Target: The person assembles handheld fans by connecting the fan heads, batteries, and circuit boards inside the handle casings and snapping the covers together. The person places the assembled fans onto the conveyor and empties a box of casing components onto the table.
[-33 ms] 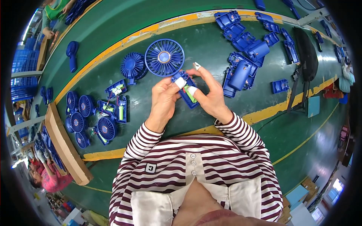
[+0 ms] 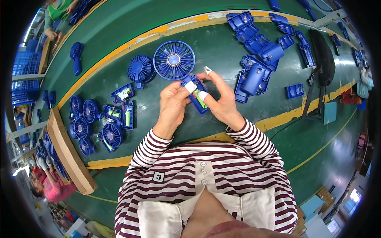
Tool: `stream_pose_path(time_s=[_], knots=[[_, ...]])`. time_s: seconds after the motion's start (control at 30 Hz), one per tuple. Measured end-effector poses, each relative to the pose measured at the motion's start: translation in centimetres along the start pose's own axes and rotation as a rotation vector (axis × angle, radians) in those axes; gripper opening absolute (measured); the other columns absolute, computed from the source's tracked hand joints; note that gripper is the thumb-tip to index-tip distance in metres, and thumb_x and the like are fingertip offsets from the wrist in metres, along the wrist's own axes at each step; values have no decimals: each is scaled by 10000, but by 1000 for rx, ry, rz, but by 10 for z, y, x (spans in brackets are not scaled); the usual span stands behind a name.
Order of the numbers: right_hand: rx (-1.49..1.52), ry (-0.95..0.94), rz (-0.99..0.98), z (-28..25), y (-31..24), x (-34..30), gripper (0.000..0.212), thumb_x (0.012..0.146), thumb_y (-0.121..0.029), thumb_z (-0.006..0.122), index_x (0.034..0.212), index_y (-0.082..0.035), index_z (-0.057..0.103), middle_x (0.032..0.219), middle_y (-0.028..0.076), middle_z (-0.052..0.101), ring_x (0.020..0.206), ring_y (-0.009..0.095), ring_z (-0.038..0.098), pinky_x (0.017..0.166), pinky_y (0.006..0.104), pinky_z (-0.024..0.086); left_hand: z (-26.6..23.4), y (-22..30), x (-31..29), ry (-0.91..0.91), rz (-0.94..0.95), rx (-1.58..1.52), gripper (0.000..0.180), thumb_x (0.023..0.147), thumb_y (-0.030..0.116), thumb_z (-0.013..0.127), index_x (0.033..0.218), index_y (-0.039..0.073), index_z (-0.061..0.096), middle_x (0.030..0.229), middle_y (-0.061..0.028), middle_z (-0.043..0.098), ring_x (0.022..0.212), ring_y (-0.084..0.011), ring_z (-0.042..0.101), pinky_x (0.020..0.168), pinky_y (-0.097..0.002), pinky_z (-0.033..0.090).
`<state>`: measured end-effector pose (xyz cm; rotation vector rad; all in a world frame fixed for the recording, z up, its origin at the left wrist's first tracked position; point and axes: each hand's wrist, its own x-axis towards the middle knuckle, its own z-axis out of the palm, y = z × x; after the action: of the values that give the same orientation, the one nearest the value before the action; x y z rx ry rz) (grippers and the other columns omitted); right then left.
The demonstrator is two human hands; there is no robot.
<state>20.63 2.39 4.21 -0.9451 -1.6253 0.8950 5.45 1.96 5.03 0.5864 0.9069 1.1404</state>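
Observation:
A blue handheld fan point(image 2: 174, 60) lies before me, its round grille pointing away and its handle open, showing a green battery point(image 2: 201, 100). My left hand point(image 2: 173, 101) grips the handle's left side near the neck, its white-wrapped thumb pressed on top. From the right, my right hand point(image 2: 223, 99) holds the handle, its white-wrapped thumb against the battery. That hand's index finger, with a white tip cover, reaches out past the handle. The fingers underneath are hidden. Just left of the grille sits another fan head point(image 2: 141, 69).
Several fans point(image 2: 81, 129) and open handles with green batteries point(image 2: 127, 115) lie at left, beside a cardboard tray point(image 2: 71, 150). Blue handle shells point(image 2: 254, 79) are piled at right, near a black bag point(image 2: 322, 55). A green belt point(image 2: 119, 23) runs beyond the yellow-edged table; co-workers are at far left.
The fan's grille has shifted very slightly to the right. Both hands keep nearly the same hold on the handle.

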Motion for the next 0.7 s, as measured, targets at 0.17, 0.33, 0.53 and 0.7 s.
stream_pose_path(time_s=[0.17,0.33,0.53,0.7], knots=[[-118,13,-81,4,1,-3,514,700,47,562,1196,30,432,1067,152,583,965,270,571,859,346,432,4,1,0,54,-18,32,277,854,89,538,1098,-42,533,1025,-133,611,902,-197,613,751,-295,515],[-382,20,-335,4,2,0,435,657,28,559,1088,38,509,996,178,589,902,323,573,822,428,439,1,-3,1,44,16,-19,199,836,38,558,1024,-21,583,914,-62,624,790,-124,600,687,-259,507],[-345,-58,-358,1,5,6,389,668,-68,611,1050,-17,556,896,99,586,837,273,545,785,399,415,-2,-2,-2,115,-65,63,197,808,12,559,998,-31,588,862,-48,619,704,-92,574,613,-216,477],[-394,-234,-380,-8,4,9,373,634,-84,623,1000,-28,577,856,63,562,864,247,511,877,439,362,-11,-7,-1,25,-162,82,144,801,-10,509,922,-34,585,834,-54,613,700,-98,587,622,-236,495]])
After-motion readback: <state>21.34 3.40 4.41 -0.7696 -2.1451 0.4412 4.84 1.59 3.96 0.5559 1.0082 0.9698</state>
